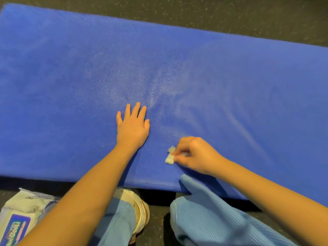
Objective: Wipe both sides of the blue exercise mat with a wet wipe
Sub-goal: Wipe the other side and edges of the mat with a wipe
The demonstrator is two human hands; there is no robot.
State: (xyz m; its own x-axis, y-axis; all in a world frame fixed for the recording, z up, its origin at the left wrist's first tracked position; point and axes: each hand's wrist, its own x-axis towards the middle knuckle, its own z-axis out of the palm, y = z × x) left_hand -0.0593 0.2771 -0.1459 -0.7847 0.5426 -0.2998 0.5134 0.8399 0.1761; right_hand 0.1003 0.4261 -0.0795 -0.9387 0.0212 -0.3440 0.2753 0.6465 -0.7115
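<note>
The blue exercise mat (71,86) lies flat on the floor and fills most of the head view. My left hand (132,126) rests palm down on it near the middle, fingers straight and spread. To its right, my right hand (194,154) pinches a small folded white wet wipe (170,156) against the mat close to the near edge. Pale streaks and a shiny damp patch show on the mat just beyond both hands.
A pack of wet wipes (19,215) lies on the dark speckled floor (230,13) at the lower left. My knees in light blue trousers (204,215) and one worn shoe (140,208) sit at the mat's near edge.
</note>
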